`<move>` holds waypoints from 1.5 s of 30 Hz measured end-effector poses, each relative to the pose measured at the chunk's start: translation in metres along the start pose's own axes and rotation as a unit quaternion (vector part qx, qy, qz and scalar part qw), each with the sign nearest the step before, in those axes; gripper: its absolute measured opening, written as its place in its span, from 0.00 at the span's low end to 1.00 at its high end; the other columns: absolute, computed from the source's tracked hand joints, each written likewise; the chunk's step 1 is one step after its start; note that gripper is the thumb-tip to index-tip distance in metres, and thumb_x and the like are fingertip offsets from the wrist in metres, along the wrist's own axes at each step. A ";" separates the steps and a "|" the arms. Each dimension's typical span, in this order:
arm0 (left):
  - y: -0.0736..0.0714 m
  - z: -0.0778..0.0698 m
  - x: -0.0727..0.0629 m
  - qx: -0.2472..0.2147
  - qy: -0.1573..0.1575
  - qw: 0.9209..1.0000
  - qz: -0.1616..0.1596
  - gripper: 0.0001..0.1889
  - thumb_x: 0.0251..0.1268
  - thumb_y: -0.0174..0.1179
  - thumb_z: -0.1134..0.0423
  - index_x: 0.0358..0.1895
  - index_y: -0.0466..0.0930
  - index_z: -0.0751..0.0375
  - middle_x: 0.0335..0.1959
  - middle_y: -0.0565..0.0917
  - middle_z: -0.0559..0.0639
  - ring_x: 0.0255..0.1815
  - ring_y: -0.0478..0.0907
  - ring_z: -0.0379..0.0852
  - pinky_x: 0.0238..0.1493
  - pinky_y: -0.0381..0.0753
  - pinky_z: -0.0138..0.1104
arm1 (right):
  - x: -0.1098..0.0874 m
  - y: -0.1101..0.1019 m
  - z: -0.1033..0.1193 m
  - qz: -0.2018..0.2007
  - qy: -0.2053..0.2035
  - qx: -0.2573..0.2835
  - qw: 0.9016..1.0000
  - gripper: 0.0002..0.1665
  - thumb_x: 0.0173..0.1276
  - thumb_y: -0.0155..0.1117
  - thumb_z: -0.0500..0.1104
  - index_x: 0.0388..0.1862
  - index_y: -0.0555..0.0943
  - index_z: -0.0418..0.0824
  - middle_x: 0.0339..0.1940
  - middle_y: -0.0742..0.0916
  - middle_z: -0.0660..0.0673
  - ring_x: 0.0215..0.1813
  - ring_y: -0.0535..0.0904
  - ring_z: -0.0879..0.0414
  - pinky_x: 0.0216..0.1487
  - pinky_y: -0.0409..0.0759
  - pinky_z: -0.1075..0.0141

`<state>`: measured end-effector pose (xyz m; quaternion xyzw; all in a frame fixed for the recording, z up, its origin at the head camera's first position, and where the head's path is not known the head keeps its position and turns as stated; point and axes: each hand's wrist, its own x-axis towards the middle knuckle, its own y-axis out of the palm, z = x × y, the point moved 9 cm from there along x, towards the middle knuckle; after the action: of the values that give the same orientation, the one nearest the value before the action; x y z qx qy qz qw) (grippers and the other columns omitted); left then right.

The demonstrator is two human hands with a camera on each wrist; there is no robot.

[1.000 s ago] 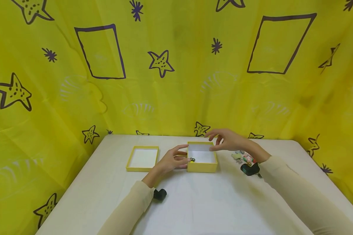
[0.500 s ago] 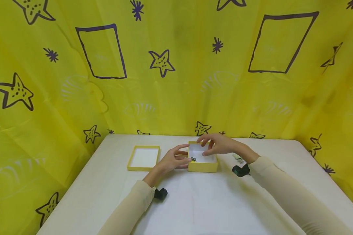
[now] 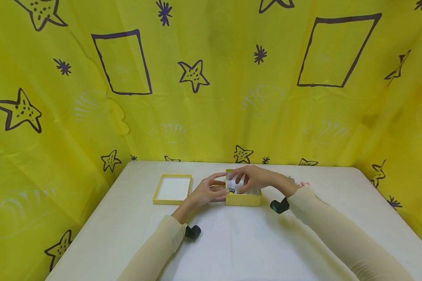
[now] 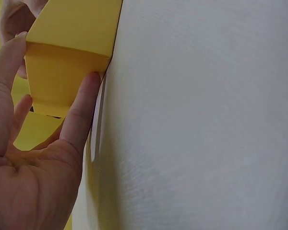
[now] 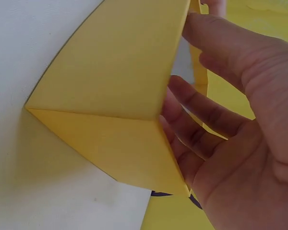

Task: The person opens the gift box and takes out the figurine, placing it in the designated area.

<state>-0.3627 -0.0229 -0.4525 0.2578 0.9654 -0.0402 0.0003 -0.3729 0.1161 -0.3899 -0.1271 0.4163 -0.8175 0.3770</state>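
A yellow box (image 3: 243, 200) with a white inside stands uncovered on the table. My left hand (image 3: 205, 191) rests against its left side, thumb by the near corner; in the left wrist view the fingers (image 4: 80, 112) lie nearly straight along the yellow wall. My right hand (image 3: 254, 179) reaches over the right wall into the box, thumb and forefinger apart and loosely bent. I see nothing held between them; in the right wrist view some fingertips are hidden behind the wall. A tiny dark-and-yellow trinket (image 3: 231, 191) sits in the box's near left corner.
Left of the box lies its shallow yellow-rimmed lid (image 3: 172, 189), white inside up. Small trinkets (image 3: 304, 184), one pink, lie on the white table (image 3: 211, 242) behind my right forearm, mostly hidden. A yellow curtain (image 3: 211, 117) with drawn starfish hangs behind.
My right hand has moved left and down, from above the box's right edge into the box. The right forearm now covers most of the trinkets. My left hand stays in place.
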 end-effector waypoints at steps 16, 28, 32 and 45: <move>-0.001 0.001 0.000 0.023 0.008 1.000 -0.003 0.36 0.69 0.69 0.65 0.78 0.65 0.50 0.66 0.74 0.64 0.62 0.79 0.56 0.53 0.87 0.42 | 0.010 0.018 -0.001 0.042 0.011 -0.034 0.998 0.22 0.68 0.72 0.37 0.60 0.80 0.42 0.45 0.88 0.47 0.46 0.85 0.54 0.52 0.86 0.61; -0.002 0.000 -0.001 0.058 0.009 0.998 -0.008 0.35 0.70 0.69 0.61 0.78 0.65 0.48 0.67 0.75 0.64 0.64 0.79 0.57 0.56 0.85 0.41 | 0.018 0.026 -0.001 0.053 0.015 -0.035 0.998 0.19 0.69 0.72 0.38 0.58 0.83 0.41 0.44 0.89 0.47 0.46 0.85 0.55 0.51 0.86 0.61; -0.001 0.000 0.000 0.049 0.012 0.999 -0.006 0.35 0.70 0.68 0.63 0.78 0.65 0.49 0.67 0.74 0.65 0.64 0.78 0.58 0.55 0.86 0.42 | 0.019 0.026 -0.002 0.051 0.013 -0.035 0.998 0.19 0.69 0.72 0.37 0.57 0.83 0.39 0.43 0.88 0.47 0.45 0.85 0.55 0.51 0.86 0.62; -0.001 0.000 0.001 0.036 0.013 0.999 -0.003 0.35 0.70 0.68 0.62 0.78 0.65 0.48 0.67 0.74 0.64 0.64 0.78 0.58 0.53 0.87 0.42 | 0.021 0.028 -0.005 0.050 0.010 -0.035 0.998 0.18 0.69 0.73 0.39 0.57 0.85 0.40 0.41 0.89 0.51 0.44 0.85 0.58 0.51 0.86 0.62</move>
<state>-0.3645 -0.0235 -0.4527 0.2556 0.9639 -0.0720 -0.0215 -0.3759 0.0937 -0.4170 -0.1114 0.4546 -0.7836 0.4086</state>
